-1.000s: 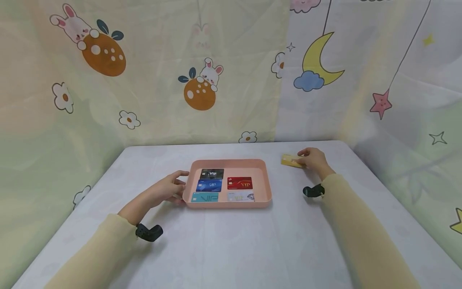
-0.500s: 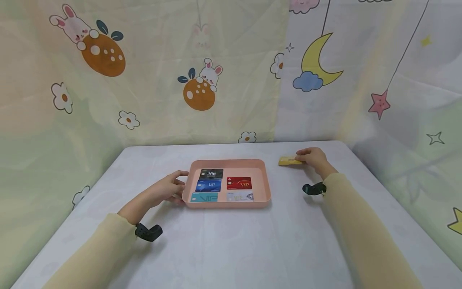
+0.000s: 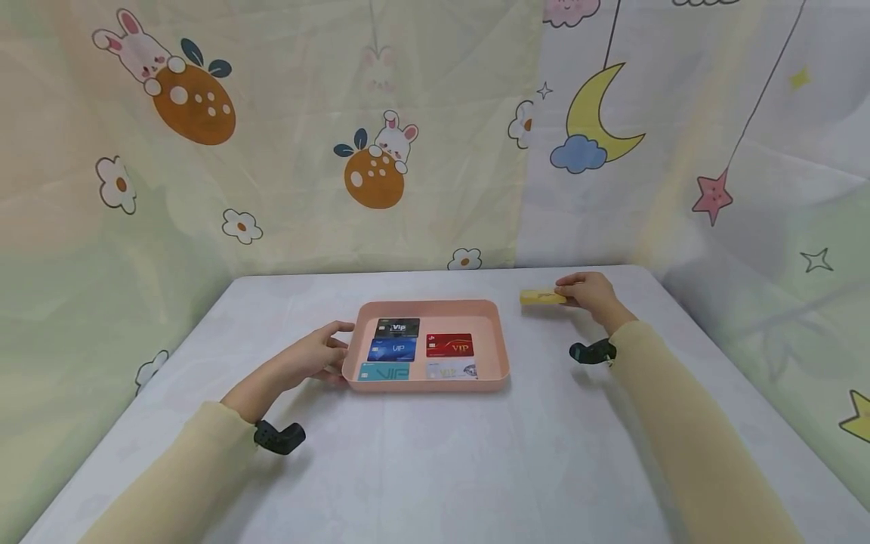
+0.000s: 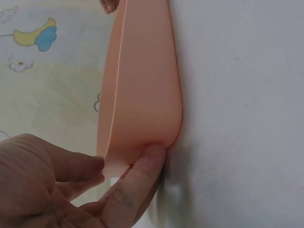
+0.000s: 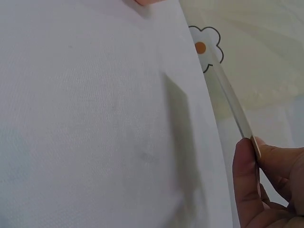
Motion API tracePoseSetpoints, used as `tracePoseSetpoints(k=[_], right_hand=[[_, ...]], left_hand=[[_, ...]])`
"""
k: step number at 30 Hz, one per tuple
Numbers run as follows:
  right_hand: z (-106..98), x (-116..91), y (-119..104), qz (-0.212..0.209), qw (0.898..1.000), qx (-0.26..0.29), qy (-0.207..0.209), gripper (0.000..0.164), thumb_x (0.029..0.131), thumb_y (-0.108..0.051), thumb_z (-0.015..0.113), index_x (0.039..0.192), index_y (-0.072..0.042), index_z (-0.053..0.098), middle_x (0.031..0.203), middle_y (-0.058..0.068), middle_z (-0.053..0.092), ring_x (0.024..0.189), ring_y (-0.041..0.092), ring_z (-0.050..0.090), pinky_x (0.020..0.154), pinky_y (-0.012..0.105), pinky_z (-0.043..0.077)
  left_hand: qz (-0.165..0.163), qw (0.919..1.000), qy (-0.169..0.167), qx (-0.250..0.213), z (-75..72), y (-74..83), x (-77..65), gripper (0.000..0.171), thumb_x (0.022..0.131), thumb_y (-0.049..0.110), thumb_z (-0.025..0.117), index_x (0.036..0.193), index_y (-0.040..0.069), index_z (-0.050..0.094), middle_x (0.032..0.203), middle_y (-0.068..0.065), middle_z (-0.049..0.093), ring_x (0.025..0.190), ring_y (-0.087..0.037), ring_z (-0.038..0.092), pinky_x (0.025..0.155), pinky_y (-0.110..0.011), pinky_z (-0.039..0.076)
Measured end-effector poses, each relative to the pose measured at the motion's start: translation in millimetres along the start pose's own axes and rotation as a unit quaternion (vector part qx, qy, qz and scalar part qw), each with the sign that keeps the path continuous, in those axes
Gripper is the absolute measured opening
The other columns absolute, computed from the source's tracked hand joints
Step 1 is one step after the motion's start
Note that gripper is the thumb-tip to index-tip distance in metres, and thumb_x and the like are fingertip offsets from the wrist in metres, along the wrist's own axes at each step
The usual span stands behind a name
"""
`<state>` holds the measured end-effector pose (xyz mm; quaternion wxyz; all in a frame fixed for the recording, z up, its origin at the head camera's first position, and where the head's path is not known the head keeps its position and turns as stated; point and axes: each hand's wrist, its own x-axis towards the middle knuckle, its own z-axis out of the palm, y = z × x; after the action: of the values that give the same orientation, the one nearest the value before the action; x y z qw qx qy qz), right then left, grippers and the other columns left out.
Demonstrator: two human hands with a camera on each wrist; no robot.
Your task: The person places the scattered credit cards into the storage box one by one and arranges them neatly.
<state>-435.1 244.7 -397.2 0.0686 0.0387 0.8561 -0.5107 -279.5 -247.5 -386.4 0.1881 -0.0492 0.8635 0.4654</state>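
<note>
In the head view, a pink tray (image 3: pixel 485 319) carries several cards: a black VIP card (image 3: pixel 397 327), a blue card (image 3: pixel 392 349), a teal card (image 3: pixel 384 371), a red card (image 3: pixel 450 344) and a silver card (image 3: pixel 451 369). My left hand (image 3: pixel 314 353) grips the tray's left end; the left wrist view shows the thumb at the rim and another finger (image 4: pixel 137 178) against the lower outer wall. Right of the tray, above the table, my right hand (image 3: pixel 590 295) pinches a yellow card (image 3: pixel 541 297) between thumb and fingers. Seen edge-on in the right wrist view, the card (image 5: pixel 231 97) points away from the hand.
A white cloth covers the table (image 3: pixel 435 461). Printed curtains (image 3: pixel 285 136) hang at the back and both sides. Black wrist devices (image 3: pixel 279 438) sit on both forearms.
My right hand has lifted the yellow card slightly and moved it a little left, toward the tray. The left hand and tray stay put.
</note>
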Motion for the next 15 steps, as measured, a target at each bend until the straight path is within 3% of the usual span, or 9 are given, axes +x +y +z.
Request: tracePoseSetpoints(k=[4, 11, 15], right_hand=[[4.2, -1.4, -4.8, 0.002, 1.0, 0.017, 0.003, 0.041, 0.103, -0.014, 0.063, 0.138, 0.006, 0.057, 0.14, 0.024, 0.053, 0.111, 0.022, 0.061, 0.101, 0.035, 0.056], [13.8, -6.3, -18.1, -0.02, 0.999, 0.049, -0.008, 0.041, 0.101, -0.012, 0.065, 0.136, 0.008, 0.056, 0.133, 0.02, 0.055, 0.092, 0.009, 0.061, 0.08, 0.018, 0.059], [21.5, -7.3, -26.5, -0.021, 0.998, 0.06, -0.018, 0.043, 0.101, -0.012, 0.066, 0.138, 0.007, 0.056, 0.133, 0.02, 0.055, 0.093, 0.01, 0.061, 0.078, 0.017, 0.059]], left_hand=[[0.0, 1.0, 0.001, 0.0, 0.2, 0.1, -0.1, 0.064, 0.104, 0.007, 0.052, 0.162, 0.012, 0.024, 0.145, -0.029, 0.048, 0.1, -0.03, 0.069, 0.079, -0.036, 0.063], [-0.002, 1.0, 0.001, -0.002, 0.6, -1.5, 0.8, 0.064, 0.104, 0.007, 0.052, 0.162, 0.013, 0.025, 0.145, -0.028, 0.049, 0.098, -0.029, 0.07, 0.078, -0.036, 0.063], [-0.001, 1.0, 0.003, -0.001, 0.5, -0.7, 0.5, 0.064, 0.104, 0.007, 0.052, 0.162, 0.013, 0.025, 0.144, -0.028, 0.048, 0.099, -0.029, 0.069, 0.077, -0.036, 0.063]])
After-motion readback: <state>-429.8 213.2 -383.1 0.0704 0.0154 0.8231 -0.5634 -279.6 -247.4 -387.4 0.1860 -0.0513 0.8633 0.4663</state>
